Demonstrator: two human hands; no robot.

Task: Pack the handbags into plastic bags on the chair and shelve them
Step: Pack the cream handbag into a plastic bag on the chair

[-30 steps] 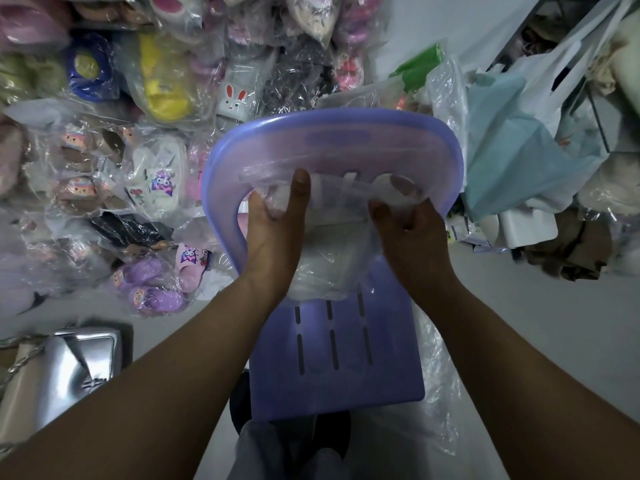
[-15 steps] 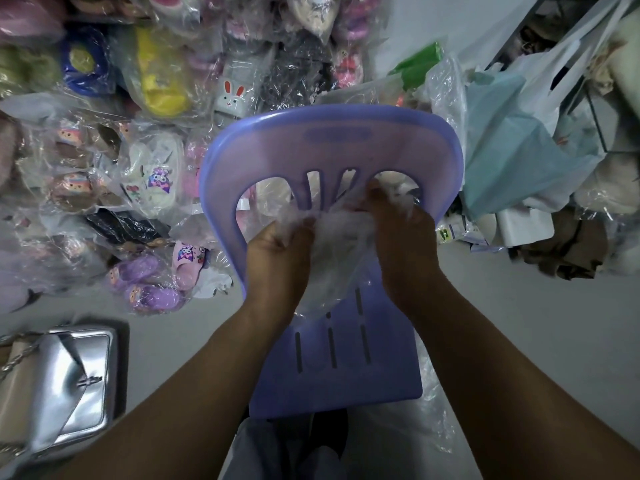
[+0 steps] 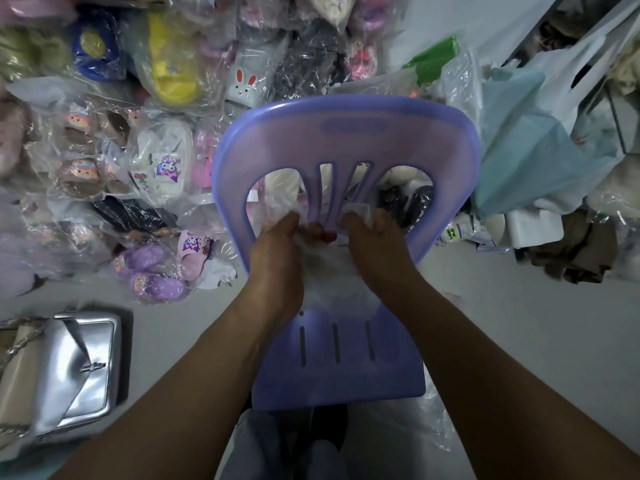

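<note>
1. Plastic-wrapped slippers (image 3: 162,161) are heaped across the far left. We see nothing there that the task needs.
2. In the middle stands the purple chair (image 3: 346,133), with its backrest far and its slotted seat near.
3. Our silver handbag (image 3: 83,368) lies flat on the floor (image 3: 519,341) at the near left, well apart from the chair. Its long axis seems to run near to far, and the flap's clasp points right. A chain strap trails off at the left edge.
4. We hold the clear plastic bag (image 3: 332,278) bunched over the far part of the seat, just before the backrest slats. It hangs from our hands toward the seat, long axis near to far. We cannot tell where its mouth is.
5. Our left hand (image 3: 277,247) and right hand (image 3: 374,244) sit side by side, and each grip is closed on a fistful of film.
6. We judge that pulling hard on crumpled film could tear it. Film snagged in a slat would do the same. If we open the wrong end, the handbag will not go in.
</note>
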